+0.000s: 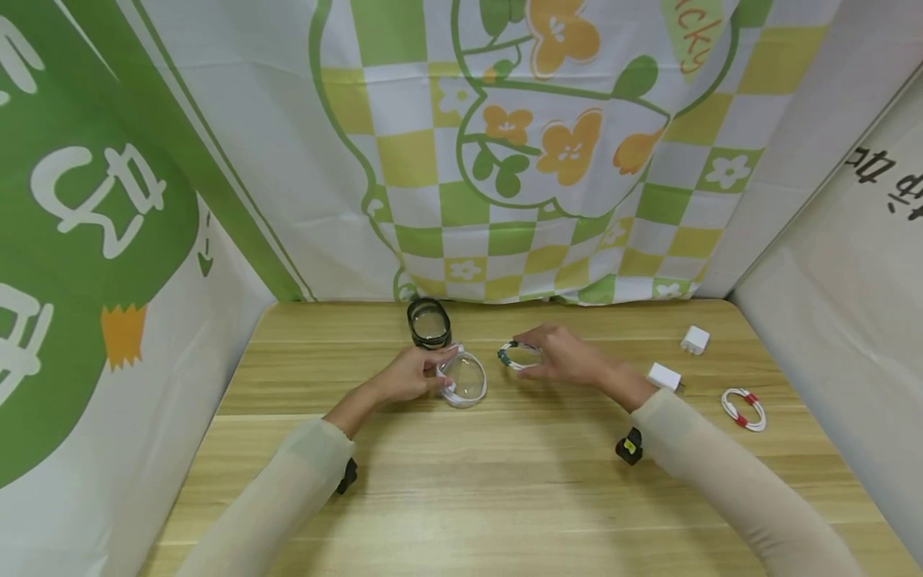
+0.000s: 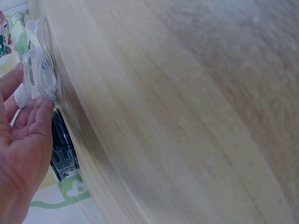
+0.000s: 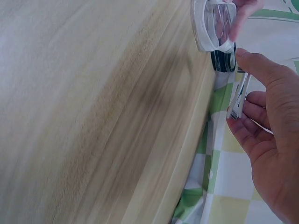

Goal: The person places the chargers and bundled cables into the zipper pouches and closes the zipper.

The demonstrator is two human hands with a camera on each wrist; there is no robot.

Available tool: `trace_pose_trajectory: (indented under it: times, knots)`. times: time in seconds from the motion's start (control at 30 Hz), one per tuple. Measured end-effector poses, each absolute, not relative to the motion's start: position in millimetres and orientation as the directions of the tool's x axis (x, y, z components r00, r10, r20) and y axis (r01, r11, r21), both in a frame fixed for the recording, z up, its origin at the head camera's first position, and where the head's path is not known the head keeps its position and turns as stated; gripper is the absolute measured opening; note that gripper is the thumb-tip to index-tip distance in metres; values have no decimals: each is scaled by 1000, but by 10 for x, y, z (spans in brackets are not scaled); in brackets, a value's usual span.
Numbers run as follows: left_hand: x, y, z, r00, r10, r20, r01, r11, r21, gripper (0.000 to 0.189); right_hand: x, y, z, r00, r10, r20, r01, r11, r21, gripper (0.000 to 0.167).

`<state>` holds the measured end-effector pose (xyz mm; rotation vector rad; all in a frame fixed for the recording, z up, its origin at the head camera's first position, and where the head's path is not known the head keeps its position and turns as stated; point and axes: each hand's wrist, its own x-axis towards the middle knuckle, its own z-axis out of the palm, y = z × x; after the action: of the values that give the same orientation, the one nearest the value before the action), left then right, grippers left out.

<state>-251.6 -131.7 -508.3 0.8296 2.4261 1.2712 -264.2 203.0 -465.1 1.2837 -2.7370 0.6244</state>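
My left hand (image 1: 413,375) pinches a white coiled cable (image 1: 484,386) near the middle of the table. In the left wrist view that white coil (image 2: 43,37) stands on edge between thumb and fingers. To the right, my right hand (image 1: 566,357) holds a smaller white cable coil with dark green ties (image 1: 505,358), thumb and fingertips at opposite sides of the loop. The right wrist view shows this small coil (image 3: 238,100) nearly edge-on. Just behind the left hand lies a black coiled cable (image 1: 414,328).
At the right are two white charger plugs (image 1: 695,340) (image 1: 663,377) and a white cable coil with red ties (image 1: 753,425). The wooden table (image 1: 490,497) meets a patterned cloth (image 1: 461,232) at its back edge. Side curtains flank it.
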Motion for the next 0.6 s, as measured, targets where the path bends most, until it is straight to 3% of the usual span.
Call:
trace_pose_trajectory:
  times: [0.6]
  knots:
    - [-2506,-1311,-5058,-787,617,15,369,450,813,62,-2566,1813,-4694,-649,-741,169,-742,568,-357,62]
